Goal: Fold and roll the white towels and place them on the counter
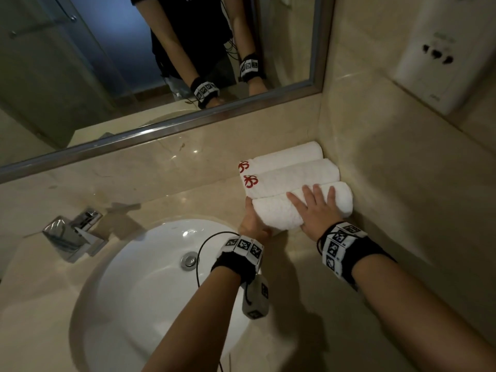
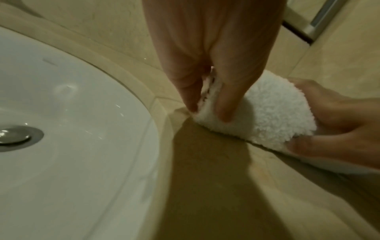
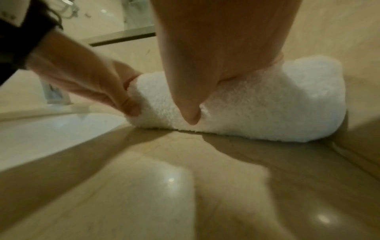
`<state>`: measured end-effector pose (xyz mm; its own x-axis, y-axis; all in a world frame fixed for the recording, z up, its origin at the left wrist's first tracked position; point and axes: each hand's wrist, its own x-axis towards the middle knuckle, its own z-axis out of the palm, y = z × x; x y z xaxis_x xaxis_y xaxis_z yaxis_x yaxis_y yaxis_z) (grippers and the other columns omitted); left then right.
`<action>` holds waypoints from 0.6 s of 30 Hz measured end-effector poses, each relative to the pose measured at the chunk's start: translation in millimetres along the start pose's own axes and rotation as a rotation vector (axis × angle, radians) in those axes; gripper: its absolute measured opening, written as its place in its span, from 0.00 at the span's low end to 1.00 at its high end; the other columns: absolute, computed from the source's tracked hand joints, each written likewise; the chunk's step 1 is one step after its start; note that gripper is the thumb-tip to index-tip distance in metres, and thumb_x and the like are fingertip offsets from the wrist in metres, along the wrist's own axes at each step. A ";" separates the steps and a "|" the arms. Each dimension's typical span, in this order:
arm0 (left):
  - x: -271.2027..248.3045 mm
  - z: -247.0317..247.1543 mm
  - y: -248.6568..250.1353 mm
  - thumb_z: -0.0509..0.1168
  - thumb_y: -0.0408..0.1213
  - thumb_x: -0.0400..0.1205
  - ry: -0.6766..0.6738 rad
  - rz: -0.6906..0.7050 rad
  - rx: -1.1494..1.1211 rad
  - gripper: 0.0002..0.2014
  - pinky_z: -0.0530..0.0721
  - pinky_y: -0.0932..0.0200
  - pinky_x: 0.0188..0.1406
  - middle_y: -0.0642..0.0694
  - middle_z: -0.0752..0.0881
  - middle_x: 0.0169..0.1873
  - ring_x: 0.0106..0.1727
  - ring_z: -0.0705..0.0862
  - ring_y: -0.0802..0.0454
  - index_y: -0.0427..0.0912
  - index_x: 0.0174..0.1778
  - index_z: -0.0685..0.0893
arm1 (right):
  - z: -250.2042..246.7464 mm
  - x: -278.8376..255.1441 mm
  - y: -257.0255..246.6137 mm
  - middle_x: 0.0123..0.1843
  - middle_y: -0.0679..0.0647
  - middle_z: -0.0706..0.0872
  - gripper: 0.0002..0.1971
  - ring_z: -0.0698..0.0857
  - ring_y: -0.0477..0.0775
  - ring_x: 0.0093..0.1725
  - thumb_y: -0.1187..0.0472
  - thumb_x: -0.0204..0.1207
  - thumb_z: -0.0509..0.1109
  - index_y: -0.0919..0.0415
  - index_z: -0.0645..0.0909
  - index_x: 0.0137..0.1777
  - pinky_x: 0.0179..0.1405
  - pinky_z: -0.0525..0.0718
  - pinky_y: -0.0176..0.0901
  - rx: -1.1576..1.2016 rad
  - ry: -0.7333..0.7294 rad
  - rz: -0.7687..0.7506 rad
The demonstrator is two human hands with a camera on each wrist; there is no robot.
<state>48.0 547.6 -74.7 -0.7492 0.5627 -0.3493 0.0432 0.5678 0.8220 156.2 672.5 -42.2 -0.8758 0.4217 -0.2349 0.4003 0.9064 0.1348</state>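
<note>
Three rolled white towels lie side by side on the beige counter (image 1: 161,189), tucked into the corner by the right wall. The far towel (image 1: 290,155) and the middle towel (image 1: 295,178) show red emblems at their left ends. I hold the nearest rolled towel (image 1: 276,210) with both hands as it rests on the counter against the middle one. My left hand (image 1: 251,224) pinches its left end (image 2: 273,113) between thumb and fingers. My right hand (image 1: 318,210) wraps over the top with the fingers spread, and its thumb (image 3: 189,113) presses into the front of the roll (image 3: 257,110).
A round white sink (image 1: 150,277) with a metal drain is set in the counter just left of my arms. A chrome faucet (image 1: 72,234) stands at its far left. A framed mirror (image 1: 134,63) runs along the back. A white wall unit (image 1: 440,55) hangs at the upper right.
</note>
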 end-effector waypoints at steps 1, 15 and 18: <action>1.2 -0.1 -1.9 0.78 0.51 0.66 -0.023 -0.047 -0.025 0.49 0.76 0.54 0.67 0.43 0.76 0.68 0.68 0.76 0.42 0.48 0.79 0.59 | -0.1 -1.5 0.2 0.84 0.60 0.45 0.42 0.46 0.66 0.83 0.52 0.79 0.61 0.48 0.35 0.83 0.78 0.44 0.71 0.019 0.002 0.007; -17.5 -18.1 10.8 0.60 0.36 0.84 0.057 -0.194 0.283 0.30 0.67 0.52 0.74 0.36 0.65 0.76 0.75 0.68 0.39 0.36 0.80 0.55 | -17.1 -21.1 -7.7 0.82 0.57 0.54 0.38 0.55 0.61 0.80 0.59 0.75 0.65 0.49 0.50 0.82 0.78 0.57 0.62 0.298 0.055 0.067; -38.6 -34.1 6.9 0.62 0.38 0.82 0.091 -0.181 0.284 0.26 0.74 0.56 0.65 0.40 0.75 0.70 0.70 0.75 0.43 0.37 0.75 0.65 | -30.9 -27.9 -14.4 0.75 0.58 0.66 0.29 0.64 0.60 0.73 0.62 0.75 0.64 0.55 0.62 0.77 0.71 0.68 0.53 0.476 0.122 0.053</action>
<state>54.7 509.4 -40.2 -0.8167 0.3895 -0.4258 0.0771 0.8049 0.5884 166.5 646.9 -7.8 -0.8647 0.4872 -0.1218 0.4990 0.8061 -0.3183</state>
